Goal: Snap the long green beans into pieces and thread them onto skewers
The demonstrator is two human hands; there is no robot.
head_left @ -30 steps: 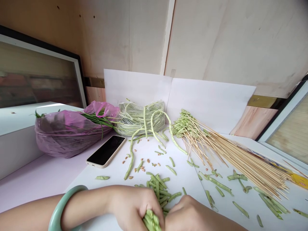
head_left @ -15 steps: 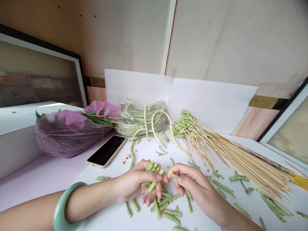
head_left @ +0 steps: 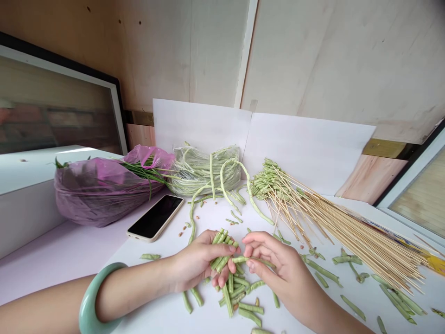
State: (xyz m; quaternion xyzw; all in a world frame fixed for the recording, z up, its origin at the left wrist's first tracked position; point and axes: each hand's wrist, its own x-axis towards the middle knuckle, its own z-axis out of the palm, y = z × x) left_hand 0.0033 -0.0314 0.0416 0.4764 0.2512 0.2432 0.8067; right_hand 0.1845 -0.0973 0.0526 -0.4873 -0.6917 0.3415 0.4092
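Observation:
My left hand [head_left: 208, 260] is closed around a bundle of cut green bean pieces [head_left: 221, 250], their cut ends poking out above the thumb. A pale green bangle [head_left: 91, 297] circles that wrist. Close by on the right, my right hand [head_left: 278, 269] pinches a single bean piece [head_left: 240, 259] between thumb and fingers, its tip pointing at the bundle. Beneath both hands lies a loose pile of cut bean pieces [head_left: 239, 292] on the white surface, partly hidden by my fingers.
Behind are a purple bag of greens [head_left: 104, 190], a phone [head_left: 155, 218] and a clear bag of long beans [head_left: 194, 171]. Bean-threaded skewers [head_left: 330, 218] lie at the right, with scattered bean scraps [head_left: 354, 307] in front. White boards [head_left: 306, 148] stand along the wall.
The bean piece in my right hand now stretches sideways, showing more of its length and its tip nearer the bundle. My left hand keeps its bundle. The view has shifted slightly.

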